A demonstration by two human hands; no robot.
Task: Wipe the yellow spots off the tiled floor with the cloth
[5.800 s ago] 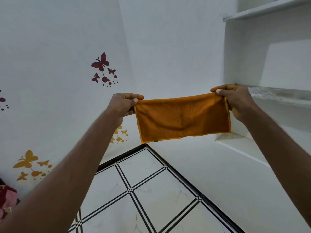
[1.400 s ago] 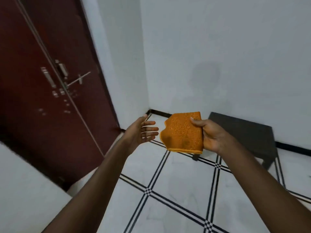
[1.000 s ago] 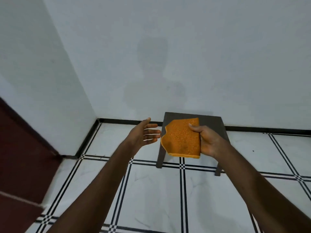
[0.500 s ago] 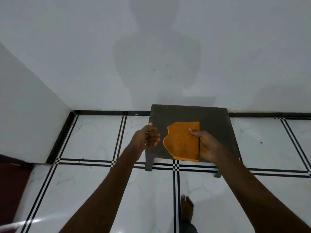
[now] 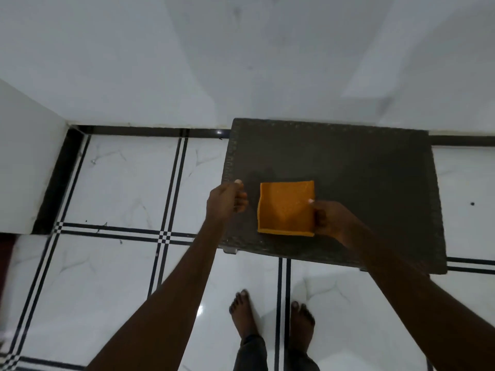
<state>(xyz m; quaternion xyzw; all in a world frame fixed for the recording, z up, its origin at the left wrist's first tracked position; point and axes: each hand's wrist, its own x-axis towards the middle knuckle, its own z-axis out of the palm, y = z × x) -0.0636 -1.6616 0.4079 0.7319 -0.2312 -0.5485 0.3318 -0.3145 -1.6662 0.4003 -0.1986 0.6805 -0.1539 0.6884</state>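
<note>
The folded orange cloth (image 5: 285,207) lies flat over the front left of a dark stool's top (image 5: 361,167). My right hand (image 5: 330,219) pinches the cloth's right edge, thumb on top. My left hand (image 5: 227,200) hovers a little to the left of the cloth at the stool's left edge, fingers loosely curled and holding nothing. The white tiled floor (image 5: 120,183) with black line borders shows no yellow spots in this view.
The stool stands against a white wall (image 5: 241,62) with a black skirting. A white wall corner (image 5: 26,170) juts out at the left. My bare feet (image 5: 242,314) stand on the tiles just in front of the stool.
I turned from the shelf corner past a red door to the stool. The cloth got folded and went down onto the stool's top in my right hand. My view tilted further down.
</note>
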